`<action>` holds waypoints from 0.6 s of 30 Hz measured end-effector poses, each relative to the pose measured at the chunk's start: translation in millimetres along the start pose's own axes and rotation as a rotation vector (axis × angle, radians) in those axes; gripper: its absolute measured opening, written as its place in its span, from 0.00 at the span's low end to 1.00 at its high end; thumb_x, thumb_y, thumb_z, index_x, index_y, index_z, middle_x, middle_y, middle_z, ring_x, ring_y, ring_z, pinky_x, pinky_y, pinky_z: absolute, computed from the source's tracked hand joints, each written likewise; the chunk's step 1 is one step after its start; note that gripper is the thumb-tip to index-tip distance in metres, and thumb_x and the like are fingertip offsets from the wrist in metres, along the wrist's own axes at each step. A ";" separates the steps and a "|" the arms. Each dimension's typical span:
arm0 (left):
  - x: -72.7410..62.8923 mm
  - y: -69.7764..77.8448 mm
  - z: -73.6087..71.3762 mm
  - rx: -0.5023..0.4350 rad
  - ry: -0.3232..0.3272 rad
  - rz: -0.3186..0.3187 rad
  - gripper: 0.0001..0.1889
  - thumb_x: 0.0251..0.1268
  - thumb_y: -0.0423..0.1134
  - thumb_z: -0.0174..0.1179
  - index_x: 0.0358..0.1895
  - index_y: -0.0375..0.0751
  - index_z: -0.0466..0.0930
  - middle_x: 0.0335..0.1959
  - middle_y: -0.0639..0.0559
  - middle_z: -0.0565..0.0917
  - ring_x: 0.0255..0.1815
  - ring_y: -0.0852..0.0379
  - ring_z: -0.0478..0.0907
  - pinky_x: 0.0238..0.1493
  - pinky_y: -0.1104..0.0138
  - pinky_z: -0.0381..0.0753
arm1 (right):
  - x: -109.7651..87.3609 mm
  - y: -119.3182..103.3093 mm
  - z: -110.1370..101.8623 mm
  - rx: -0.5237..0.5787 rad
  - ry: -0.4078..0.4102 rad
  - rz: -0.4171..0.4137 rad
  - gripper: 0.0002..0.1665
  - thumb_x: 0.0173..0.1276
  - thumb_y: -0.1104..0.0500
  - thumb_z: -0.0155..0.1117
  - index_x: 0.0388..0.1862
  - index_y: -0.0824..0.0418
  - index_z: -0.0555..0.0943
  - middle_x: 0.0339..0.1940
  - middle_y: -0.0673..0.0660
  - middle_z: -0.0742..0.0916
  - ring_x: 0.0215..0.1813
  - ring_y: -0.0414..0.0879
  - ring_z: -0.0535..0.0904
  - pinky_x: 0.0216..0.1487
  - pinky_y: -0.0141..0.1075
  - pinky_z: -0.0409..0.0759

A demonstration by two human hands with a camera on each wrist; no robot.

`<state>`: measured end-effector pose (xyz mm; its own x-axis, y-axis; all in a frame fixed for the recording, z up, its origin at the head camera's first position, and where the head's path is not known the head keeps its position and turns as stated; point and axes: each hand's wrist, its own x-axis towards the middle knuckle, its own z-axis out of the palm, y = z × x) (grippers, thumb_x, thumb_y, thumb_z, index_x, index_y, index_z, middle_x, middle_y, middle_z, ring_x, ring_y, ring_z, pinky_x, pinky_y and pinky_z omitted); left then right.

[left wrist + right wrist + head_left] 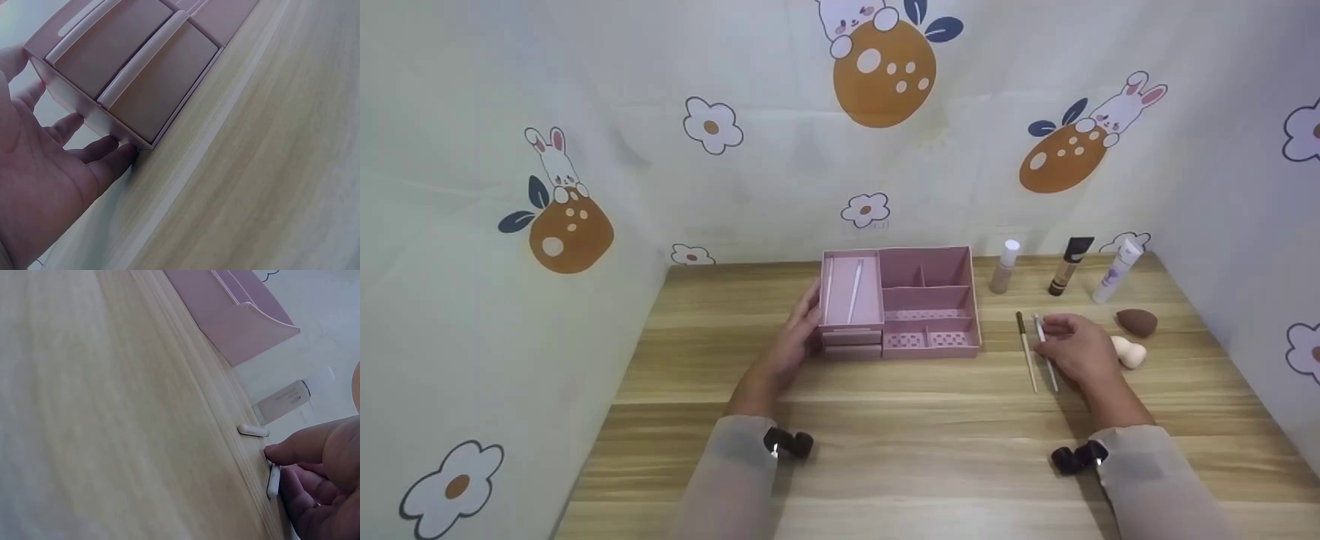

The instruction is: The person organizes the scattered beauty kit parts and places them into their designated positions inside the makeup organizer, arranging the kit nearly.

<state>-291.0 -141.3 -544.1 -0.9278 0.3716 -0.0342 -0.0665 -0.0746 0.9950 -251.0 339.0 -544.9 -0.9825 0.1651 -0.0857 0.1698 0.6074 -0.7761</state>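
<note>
- A white makeup brush (1045,351) is pinched near its upper end by the thumb and fingers of the right hand (1081,349); in the right wrist view the fingertips (279,453) are seen curled onto the white handle (273,481), which lies flat on the wooden table (885,450) and is not yet lifted.
- A second brush with a wooden handle (1026,351) lies just beside it, untouched.
- The left hand (791,341) is laid with straight, relaxed fingers against the left side of the pink organizer (901,301); in the left wrist view the fingers (109,163) are pressed to the lower corner beside the two shut drawer fronts (152,73), and nothing is gripped.
- The organizer is steadied in the middle of the table, well apart from the brushes.
- Judged from the layout, a start has been made: two slim white tools (855,289) are already laid in the organizer's left tray.
- The rest appears still to be put away: the two brushes, the brown sponge (1137,322) and the pale sponge (1131,351) near the right hand, and the three cosmetic tubes (1069,265) standing by the back wall.
- The right-hand compartments of the organizer are seen to hold nothing.
</note>
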 end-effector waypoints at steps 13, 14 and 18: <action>0.3 -0.2 -0.7 -0.008 -0.008 0.008 0.31 0.87 0.57 0.46 0.86 0.77 0.51 0.91 0.59 0.46 0.91 0.42 0.45 0.89 0.44 0.51 | 2.2 -0.6 1.0 0.034 0.046 0.054 0.33 0.67 0.61 0.70 0.71 0.69 0.80 0.64 0.67 0.89 0.47 0.30 0.83 0.43 0.18 0.77; 0.2 -0.1 -0.6 -0.008 -0.008 0.008 0.30 0.87 0.57 0.46 0.86 0.77 0.51 0.91 0.58 0.45 0.91 0.42 0.45 0.89 0.44 0.51 | 2.2 -1.0 1.3 0.051 0.052 0.060 0.33 0.67 0.61 0.69 0.71 0.69 0.80 0.64 0.67 0.89 0.46 0.28 0.82 0.43 0.18 0.78; 0.2 -0.2 -1.1 -0.002 -0.005 0.001 0.30 0.87 0.58 0.46 0.85 0.80 0.52 0.91 0.60 0.46 0.91 0.43 0.46 0.89 0.45 0.52 | 2.3 -2.2 2.0 0.131 0.075 0.086 0.31 0.69 0.63 0.67 0.71 0.68 0.80 0.63 0.68 0.89 0.44 0.27 0.81 0.43 0.20 0.82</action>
<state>-291.7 -142.2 -544.4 -0.9259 0.3763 -0.0330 -0.0665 -0.0763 0.9949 -253.8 336.5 -544.7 -0.9555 0.2729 -0.1120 0.2366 0.4826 -0.8433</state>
